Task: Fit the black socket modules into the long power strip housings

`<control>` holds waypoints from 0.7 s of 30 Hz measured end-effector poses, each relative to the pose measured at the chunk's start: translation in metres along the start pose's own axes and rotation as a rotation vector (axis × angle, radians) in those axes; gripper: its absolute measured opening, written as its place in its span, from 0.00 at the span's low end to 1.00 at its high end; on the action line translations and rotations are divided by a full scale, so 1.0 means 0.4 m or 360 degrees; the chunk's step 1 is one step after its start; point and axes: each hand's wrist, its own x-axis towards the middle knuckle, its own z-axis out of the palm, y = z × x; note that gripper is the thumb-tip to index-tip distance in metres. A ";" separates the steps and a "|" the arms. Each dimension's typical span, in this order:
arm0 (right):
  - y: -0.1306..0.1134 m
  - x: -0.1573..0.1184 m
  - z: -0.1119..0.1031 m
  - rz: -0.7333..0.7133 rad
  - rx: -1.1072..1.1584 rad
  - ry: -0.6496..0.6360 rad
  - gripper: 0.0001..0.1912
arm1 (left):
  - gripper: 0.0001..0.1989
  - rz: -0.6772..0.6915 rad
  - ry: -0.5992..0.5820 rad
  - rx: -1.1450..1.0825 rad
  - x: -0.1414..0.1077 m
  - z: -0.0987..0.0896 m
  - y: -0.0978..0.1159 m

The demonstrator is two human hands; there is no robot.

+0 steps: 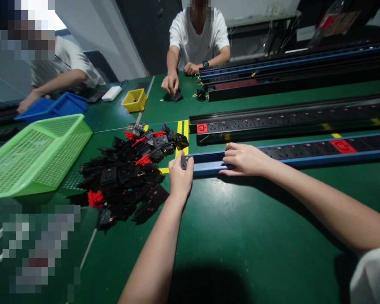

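Through the head camera I look down on a green table point(240, 236), with my left hand point(181, 175) at the near end of a long blue rail point(209, 173). Its thumb and fingers are closed on a small black socket module point(186, 162), which sits right at the rail's left end. My right hand point(242, 159) lies over the rail farther along, fingers curled and touching it; I cannot tell whether they are clamped on it or just resting. Between my hands the channel shows bare blue, while to the right of my right hand it carries a row of black sockets point(304, 150) with one red socket point(342, 146) among them.

Just left of my left hand is a heap of loose socket modules point(123, 173), mostly black with some red. Beyond the blue rail runs a black rail point(256, 137), a red outlet point(202, 128) at its left end. A green mesh basket point(61, 150) stands left of the heap. Across the table, a person in a white shirt point(202, 46) has one hand on a small dark part point(176, 97), near a yellow bin point(136, 105).
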 end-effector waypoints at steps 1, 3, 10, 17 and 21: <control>0.001 0.000 0.000 0.0000 0.0011 0.0003 0.20 | 0.23 -0.0002 0.0007 -0.0011 0.000 0.000 -0.001; 0.003 0.000 -0.002 -0.0007 0.0034 0.0001 0.20 | 0.22 -0.0003 0.0017 -0.0030 -0.001 0.001 -0.002; 0.003 0.001 -0.019 0.0200 0.0275 -0.0010 0.22 | 0.26 0.0095 -0.0136 0.0110 -0.019 0.013 0.014; 0.002 0.005 -0.014 0.0483 0.0395 0.0035 0.39 | 0.31 0.0174 -0.0198 0.0213 -0.015 0.010 0.010; 0.007 0.006 -0.012 0.0618 0.0502 -0.0088 0.42 | 0.35 0.0105 -0.0259 0.0135 -0.013 0.010 0.001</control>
